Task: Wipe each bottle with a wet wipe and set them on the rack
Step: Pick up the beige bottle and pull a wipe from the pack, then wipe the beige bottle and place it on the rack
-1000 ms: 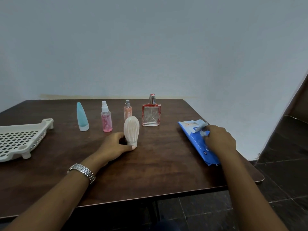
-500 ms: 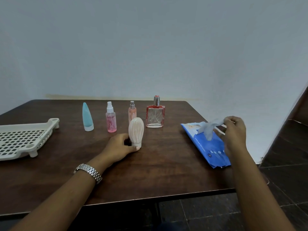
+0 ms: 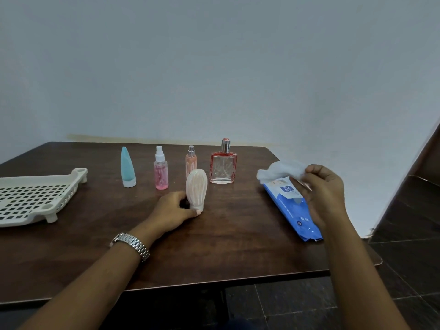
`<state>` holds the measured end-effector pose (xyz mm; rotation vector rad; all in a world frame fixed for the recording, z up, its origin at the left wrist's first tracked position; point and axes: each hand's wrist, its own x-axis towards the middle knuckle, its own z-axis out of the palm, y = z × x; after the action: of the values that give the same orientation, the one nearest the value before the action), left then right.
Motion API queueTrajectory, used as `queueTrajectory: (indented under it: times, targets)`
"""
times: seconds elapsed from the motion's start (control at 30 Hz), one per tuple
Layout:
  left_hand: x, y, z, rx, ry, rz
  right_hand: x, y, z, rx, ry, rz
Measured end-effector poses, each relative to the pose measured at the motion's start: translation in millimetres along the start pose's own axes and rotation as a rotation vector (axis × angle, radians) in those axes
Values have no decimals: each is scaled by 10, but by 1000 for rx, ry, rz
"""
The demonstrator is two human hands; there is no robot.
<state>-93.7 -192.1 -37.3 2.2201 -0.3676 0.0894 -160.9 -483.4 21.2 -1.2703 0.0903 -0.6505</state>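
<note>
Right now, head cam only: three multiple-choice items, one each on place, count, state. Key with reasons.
1. Where on the table is the rack? A) left end B) right end C) centre
2. How many bottles stand there? A) three B) five C) seven
3. What does the right hand hold? A) nothing B) a wet wipe C) a cap
A, it lies left of every bottle; B, four in a row plus the ribbed bottle the left hand grips; B, pinched in its fingers above the blue pack.
</note>
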Motion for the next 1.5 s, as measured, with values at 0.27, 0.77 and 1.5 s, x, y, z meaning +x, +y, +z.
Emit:
queueTrajectory:
  times: [0.27, 0.77, 1.5]
  targets:
    - [-24, 22, -3, -2, 12, 18, -142, 122, 170, -238, -274, -66]
    - [-31, -7, 4, -3, 32, 62, -256, 407, 484, -1109, -298, -155]
    - [-722, 354, -206, -490, -60, -204, -752, 229, 610, -67, -435, 287]
